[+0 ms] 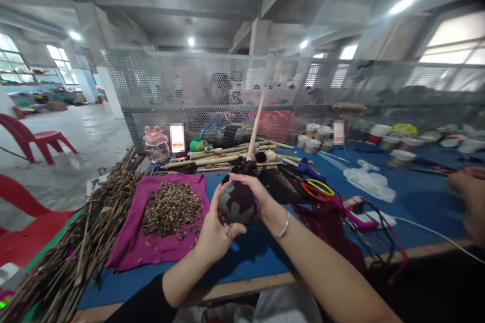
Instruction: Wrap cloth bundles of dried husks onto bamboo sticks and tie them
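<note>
Both my hands hold a dark cloth-wrapped ball (238,203) fixed on the end of a pale wooden stick (256,124) that points up and away. My left hand (214,232) cups the ball from below and the left. My right hand (254,189) wraps over its top and right side, near the gathered dark fabric at the stick's base. A silver bangle (284,226) sits on my right wrist.
A magenta cloth (131,247) with a heap of dried bits (171,208) lies on the blue table (413,202). Dried twigs (81,247) pile at the left edge. Wooden sticks (212,159), cables, paper cups (312,141) and a perforated metal screen (288,81) are behind. Another person's hand (472,202) is at right.
</note>
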The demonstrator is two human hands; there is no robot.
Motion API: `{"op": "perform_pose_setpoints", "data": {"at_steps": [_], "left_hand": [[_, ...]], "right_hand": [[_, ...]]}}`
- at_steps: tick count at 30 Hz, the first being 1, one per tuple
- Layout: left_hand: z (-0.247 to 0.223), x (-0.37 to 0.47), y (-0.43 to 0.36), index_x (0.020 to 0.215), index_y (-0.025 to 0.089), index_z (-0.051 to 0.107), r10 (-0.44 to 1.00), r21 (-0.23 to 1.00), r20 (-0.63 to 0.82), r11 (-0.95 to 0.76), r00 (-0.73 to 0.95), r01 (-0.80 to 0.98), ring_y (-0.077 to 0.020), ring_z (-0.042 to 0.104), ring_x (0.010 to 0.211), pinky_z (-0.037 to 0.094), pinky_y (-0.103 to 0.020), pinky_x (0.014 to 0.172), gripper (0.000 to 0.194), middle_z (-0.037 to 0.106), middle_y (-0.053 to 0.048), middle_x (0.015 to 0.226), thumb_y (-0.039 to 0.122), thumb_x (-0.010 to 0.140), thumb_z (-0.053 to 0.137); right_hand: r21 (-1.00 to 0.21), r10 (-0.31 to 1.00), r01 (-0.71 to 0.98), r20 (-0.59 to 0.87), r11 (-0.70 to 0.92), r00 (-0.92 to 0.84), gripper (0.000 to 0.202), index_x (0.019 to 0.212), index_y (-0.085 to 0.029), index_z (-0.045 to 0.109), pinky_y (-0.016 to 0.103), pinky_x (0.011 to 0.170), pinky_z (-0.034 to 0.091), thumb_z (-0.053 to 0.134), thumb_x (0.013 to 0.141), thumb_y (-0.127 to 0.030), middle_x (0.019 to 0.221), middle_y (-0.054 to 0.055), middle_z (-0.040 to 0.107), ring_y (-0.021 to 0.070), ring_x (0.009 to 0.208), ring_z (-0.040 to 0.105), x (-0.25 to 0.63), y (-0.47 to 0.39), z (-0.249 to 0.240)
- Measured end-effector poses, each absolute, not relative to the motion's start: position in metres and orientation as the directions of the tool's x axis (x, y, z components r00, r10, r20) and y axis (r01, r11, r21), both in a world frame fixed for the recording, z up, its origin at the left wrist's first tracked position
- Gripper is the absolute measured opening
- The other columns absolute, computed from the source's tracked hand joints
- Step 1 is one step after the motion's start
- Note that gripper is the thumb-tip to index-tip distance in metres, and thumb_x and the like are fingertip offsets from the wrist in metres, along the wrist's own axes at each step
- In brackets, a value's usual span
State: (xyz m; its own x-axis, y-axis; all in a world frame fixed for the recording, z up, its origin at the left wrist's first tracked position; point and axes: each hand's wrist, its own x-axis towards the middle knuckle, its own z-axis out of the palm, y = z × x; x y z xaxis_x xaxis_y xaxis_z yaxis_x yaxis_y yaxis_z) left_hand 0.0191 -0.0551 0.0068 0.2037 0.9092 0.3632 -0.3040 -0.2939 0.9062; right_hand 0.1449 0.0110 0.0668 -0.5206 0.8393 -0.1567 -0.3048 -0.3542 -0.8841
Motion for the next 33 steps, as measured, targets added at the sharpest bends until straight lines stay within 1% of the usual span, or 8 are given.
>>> {"op": "perform_pose_setpoints", "data": {"at_steps": [5,7,11,13,17,22,27,33], "left_hand": [[0.018,0.008,-0.053,0.142,0.015,0.026,0.879,0.911,0.405,-0.411,0.252,-0.034,-0.0278,0.060,0.111,0.050,-0.032,0.090,0.088,0.057,-0.017,0.129,0.039,0.071,0.074],[0.021,0.006,-0.051,0.144,0.014,0.022,0.855,0.881,0.448,-0.472,0.260,0.032,-0.0271,0.060,0.112,0.050,-0.031,0.091,0.087,0.052,-0.018,0.134,0.035,0.075,0.072],[0.026,0.008,-0.044,0.146,0.020,0.018,0.809,0.894,0.422,-0.447,0.408,-0.038,-0.0264,0.046,0.128,0.040,-0.034,0.104,0.079,0.033,-0.016,0.149,0.030,0.083,0.063],[0.027,0.010,-0.042,0.146,0.023,0.016,0.804,0.930,0.359,-0.350,0.474,-0.111,-0.0273,0.050,0.124,0.046,-0.034,0.096,0.082,0.028,-0.015,0.152,0.032,0.081,0.065],[0.027,0.009,-0.036,0.146,0.021,0.020,0.840,0.943,0.331,-0.311,0.430,-0.118,-0.0269,0.059,0.111,0.051,-0.032,0.086,0.088,0.046,-0.016,0.141,0.030,0.074,0.072],[0.034,-0.022,-0.017,0.140,0.021,0.038,0.874,0.969,0.155,-0.224,0.461,0.100,-0.0257,0.055,0.115,0.041,-0.039,0.099,0.072,0.061,-0.012,0.123,0.020,0.075,0.067],[0.033,-0.022,-0.009,0.128,0.022,0.053,0.717,0.883,-0.061,0.364,0.695,-0.298,-0.0309,0.063,0.104,0.051,-0.042,0.082,0.073,0.062,-0.014,0.123,0.047,0.063,0.077],[0.008,0.003,-0.018,0.112,0.013,0.066,0.673,0.845,0.001,0.395,0.739,-0.361,-0.0314,0.066,0.098,0.047,-0.041,0.092,0.074,0.072,-0.015,0.100,0.051,0.051,0.083]], "right_hand": [[-0.798,0.736,-0.342,-0.179,-0.497,-0.653,0.034,0.066,-0.012,0.064,0.028,0.065,0.052,0.048,0.085,-0.035,0.065,0.006,0.070,0.0154,0.058,0.064,0.152,0.013,0.068],[-0.784,0.750,-0.407,-0.110,-0.469,-0.652,0.033,0.064,-0.014,0.062,0.030,0.068,0.053,0.047,0.085,-0.033,0.066,0.005,0.070,0.0164,0.061,0.065,0.156,0.011,0.071],[-0.793,0.805,-0.436,-0.112,-0.425,-0.582,0.031,0.065,-0.013,0.064,0.030,0.065,0.052,0.051,0.082,-0.036,0.066,0.006,0.070,0.0165,0.059,0.064,0.165,0.013,0.072],[-0.801,0.814,-0.411,-0.155,-0.435,-0.559,0.031,0.067,-0.013,0.065,0.029,0.062,0.052,0.053,0.080,-0.038,0.064,0.006,0.069,0.0165,0.056,0.063,0.168,0.015,0.068],[-0.828,0.814,-0.371,-0.163,-0.420,-0.557,0.032,0.067,-0.012,0.067,0.030,0.062,0.052,0.060,0.073,-0.042,0.064,0.007,0.069,0.0172,0.057,0.063,0.169,0.017,0.063],[-0.968,0.837,-0.196,-0.023,-0.155,-0.547,0.036,0.068,-0.009,0.073,0.023,0.061,0.048,0.066,0.072,-0.044,0.062,0.006,0.069,0.0127,0.056,0.061,0.169,0.004,0.068],[-0.997,0.762,-0.003,0.060,0.076,-0.645,0.042,0.076,-0.013,0.075,0.028,0.074,0.049,0.064,0.074,-0.053,0.079,0.005,0.072,0.0160,0.073,0.064,0.164,-0.002,0.060],[-0.887,0.764,0.161,0.265,0.432,-0.588,0.035,0.083,-0.025,0.074,0.036,0.102,0.039,0.061,0.075,-0.056,0.100,0.000,0.071,0.0217,0.106,0.058,0.156,-0.007,0.048]]}}
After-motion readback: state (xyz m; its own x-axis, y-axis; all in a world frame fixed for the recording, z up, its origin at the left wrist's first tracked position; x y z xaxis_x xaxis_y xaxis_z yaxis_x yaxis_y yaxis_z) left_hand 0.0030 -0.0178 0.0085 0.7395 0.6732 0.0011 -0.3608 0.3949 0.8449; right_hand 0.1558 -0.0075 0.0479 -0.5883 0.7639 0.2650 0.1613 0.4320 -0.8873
